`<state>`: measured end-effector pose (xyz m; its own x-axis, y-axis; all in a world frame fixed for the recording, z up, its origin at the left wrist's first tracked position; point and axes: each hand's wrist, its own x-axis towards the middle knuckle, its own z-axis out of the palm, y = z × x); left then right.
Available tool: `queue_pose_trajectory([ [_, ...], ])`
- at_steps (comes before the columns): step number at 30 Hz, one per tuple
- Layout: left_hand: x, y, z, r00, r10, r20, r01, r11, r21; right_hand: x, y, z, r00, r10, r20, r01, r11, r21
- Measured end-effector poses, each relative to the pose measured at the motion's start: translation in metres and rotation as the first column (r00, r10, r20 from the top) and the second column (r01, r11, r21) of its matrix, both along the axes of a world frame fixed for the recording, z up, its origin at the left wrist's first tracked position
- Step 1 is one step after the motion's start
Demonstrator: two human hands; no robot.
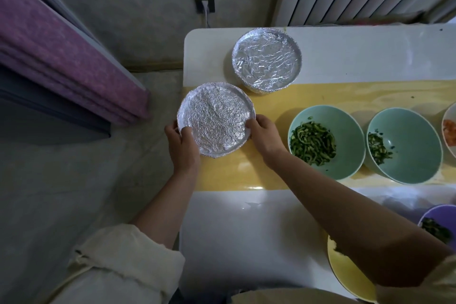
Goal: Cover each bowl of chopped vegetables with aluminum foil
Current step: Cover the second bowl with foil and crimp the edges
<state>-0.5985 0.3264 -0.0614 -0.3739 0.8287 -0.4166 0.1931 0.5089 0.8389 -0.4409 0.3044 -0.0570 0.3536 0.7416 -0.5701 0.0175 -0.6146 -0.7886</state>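
Table: white glossy table with a yellow band across it (246,229). It's the work surface, and the bowls sit along the band, prob. so each is w/in reach.
Open bowls: left mint-green ceramic bowl (345,121) and right mint-green ceramic bowl (414,145), side by side and almost touching. Both hold chopped green veg and neither has foil, so they are next in the queue.
Done bowl: round bowl capped with crinkled silver aluminium foil (266,59), at the table's back-left. Foil is folded down over the rim. It sits apart from the open ones, prob. parked as finished.
Bowl in hand: second round foil-capped bowl (214,118), at the table's left edge and partly past it. Can't tell if it's lifted or resting.
Left hand (182,142): grasps the bowl's left rim, thumb lying on the foil.
Right hand (262,136): grasps the right rim, fingers curled over it. Two-sided hold fits pressing the foil tight or carrying the bowl level.
Edge items: purple bowl (434,215), yellow plate (345,274) and pale bowl w/ orange bits (447,113). All are cropped or part hidden, contents unclear.
Progress: two bowls covered, at least two to go.
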Motion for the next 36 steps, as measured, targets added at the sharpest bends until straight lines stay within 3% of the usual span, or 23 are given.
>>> queue_pose_trajectory([
  [3, 0.003, 0.005, -0.002, 1.0, 0.013, 0.008, -0.013, 1.0, -0.004, 0.002, 0.0, 0.0, 0.991, 0.026, 0.128, -0.032, 0.998, 0.051],
  [10, 0.006, 0.012, -0.008, 0.999, 0.007, -0.045, -0.007, 1.0, 0.019, 0.002, -0.003, 0.002, 0.98, -0.052, 0.192, 0.042, 0.998, 0.056],
  [15, 0.002, 0.015, 0.0, 0.999, -0.037, 0.005, 0.037, 0.998, 0.042, 0.002, -0.004, 0.003, 0.995, -0.06, 0.081, 0.059, 0.998, 0.025],
  [19, -0.001, 0.024, 0.008, 0.98, -0.19, 0.056, 0.19, 0.982, 0.001, 0.003, -0.013, 0.001, 0.998, -0.048, 0.047, 0.05, 0.997, -0.056],
  [21, 0.0, 0.024, 0.009, 0.98, -0.2, -0.003, 0.2, 0.978, -0.053, 0.003, -0.016, 0.0, 0.997, -0.079, 0.014, 0.08, 0.994, -0.079],
  [25, 0.0, -0.003, 0.002, 0.958, -0.128, -0.258, 0.044, 0.95, -0.308, 0.004, -0.012, 0.003, 0.996, -0.093, 0.003, 0.093, 0.991, -0.097],
  [29, -0.002, -0.029, 0.004, 0.97, -0.241, 0.02, 0.226, 0.874, -0.431, 0.004, -0.009, 0.005, 0.997, -0.068, 0.042, 0.072, 0.993, -0.09],
  [36, 0.002, -0.024, 0.013, 0.96, -0.269, 0.084, 0.281, 0.899, -0.336, 0.001, -0.009, 0.003, 0.988, -0.15, 0.029, 0.152, 0.985, -0.082],
])
